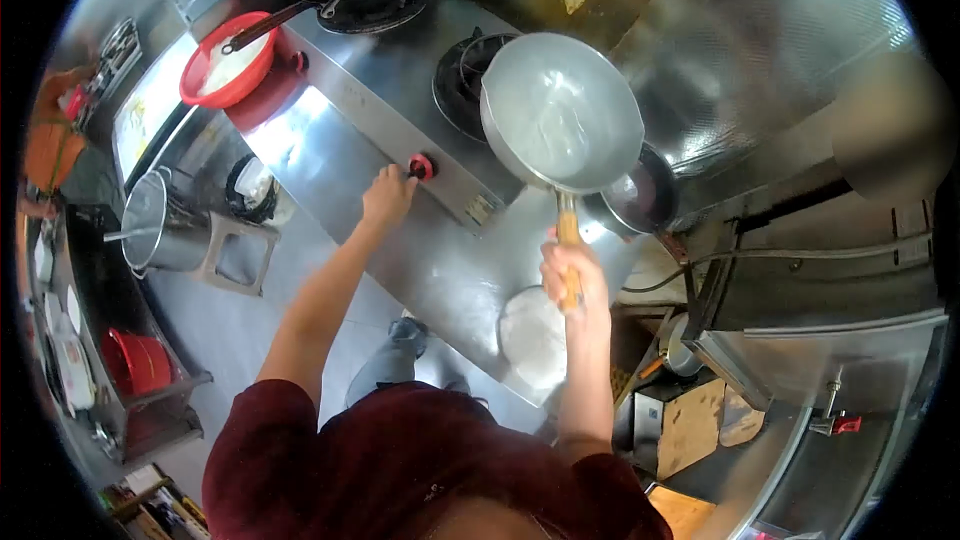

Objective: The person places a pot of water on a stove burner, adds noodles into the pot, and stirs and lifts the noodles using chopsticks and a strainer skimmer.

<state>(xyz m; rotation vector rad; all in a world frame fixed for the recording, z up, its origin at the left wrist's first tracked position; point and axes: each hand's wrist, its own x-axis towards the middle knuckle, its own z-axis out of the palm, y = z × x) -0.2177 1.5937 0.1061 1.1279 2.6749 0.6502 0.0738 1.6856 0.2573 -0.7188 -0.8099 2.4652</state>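
Note:
My right hand (578, 278) is wrapped round the wooden handle of a silver saucepan (560, 120). The pan hangs to the right of a gas burner (470, 80), its rim overlapping the burner in view. A shiny patch shows in the bottom of the pan; I cannot tell whether it is liquid. On the stove's front panel, the fingers of my left hand (388, 198) are closed on a red and black stove knob (422, 167).
A red basin (235, 80) with white contents stands at the far left of the counter. A wok (370, 0) sits on the far burner. Right of the saucepan is a dark frying pan (645, 195). A round white lid-like disc (533, 338) lies nearer me. A large pot (165, 230) stands left.

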